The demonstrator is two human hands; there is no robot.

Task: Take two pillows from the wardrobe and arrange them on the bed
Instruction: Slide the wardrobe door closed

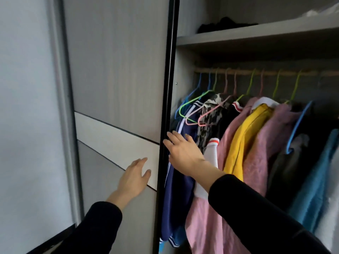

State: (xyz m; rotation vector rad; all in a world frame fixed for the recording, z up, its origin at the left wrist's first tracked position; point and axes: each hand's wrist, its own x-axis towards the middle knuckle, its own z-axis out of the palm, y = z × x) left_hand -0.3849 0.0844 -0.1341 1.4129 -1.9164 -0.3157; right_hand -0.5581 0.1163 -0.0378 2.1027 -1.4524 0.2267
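Note:
The grey sliding wardrobe door (pixel 117 70) with a white band fills the left half of the view, and its black edge (pixel 167 88) runs down the middle. My left hand (pixel 134 177) lies flat and open on the door's white band. My right hand (pixel 180 150) is open with fingers spread, its fingertips at the black door edge in front of the hanging clothes. Both arms wear black sleeves. No pillow shows clearly. A white bundle (pixel 321 12) sits on the top shelf at the far right, too cut off to identify.
The open wardrobe section holds several garments on coloured hangers (pixel 238 85) along a rail: navy (pixel 180 189), pink (pixel 207 222), yellow (pixel 244 140), blue (pixel 315 180). A shelf (pixel 256 34) above carries dark folded clothes (pixel 225 24). A pale wall (pixel 27 107) stands left of the wardrobe frame.

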